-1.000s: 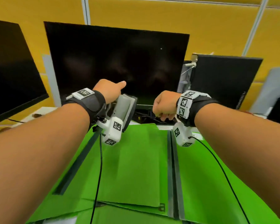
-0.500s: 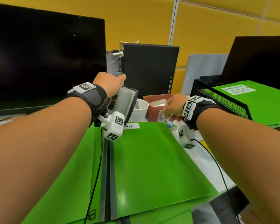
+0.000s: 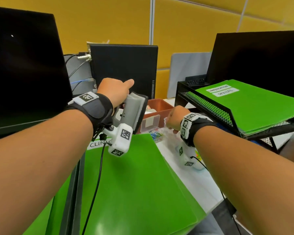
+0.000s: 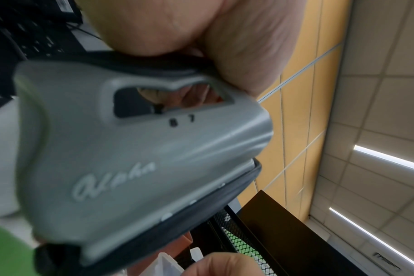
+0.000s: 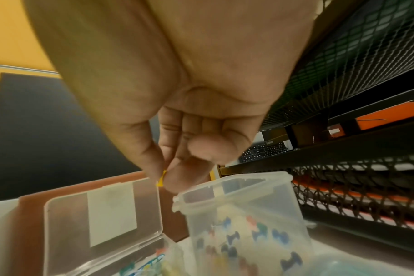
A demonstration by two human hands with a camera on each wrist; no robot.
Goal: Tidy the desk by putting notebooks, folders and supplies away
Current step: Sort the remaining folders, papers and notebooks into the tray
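Note:
My left hand [image 3: 115, 92] grips a grey hole punch [image 3: 134, 111] in the air above the green folders; up close the hole punch [image 4: 135, 158] fills the left wrist view. My right hand [image 3: 174, 120] hovers over small clear plastic boxes beside a brown tray [image 3: 159, 106]. In the right wrist view its thumb and forefinger pinch a small yellow pin [image 5: 160, 180] just above an open clear box [image 5: 243, 220] holding several coloured push pins. A second clear box [image 5: 102, 224] stands open to its left. Green folders [image 3: 134, 180] lie on the desk below my arms.
A black mesh rack [image 3: 219, 112] at the right holds a labelled green folder [image 3: 249, 106]. Dark monitors [image 3: 24, 65] stand at left and right, a black computer case [image 3: 124, 68] behind the tray. Loose paper clips [image 3: 155, 134] lie by the folder's corner.
The view has swung right from the monitor to the rack and tray. My right hand dropped to the clear boxes. The left hand still holds the hole punch.

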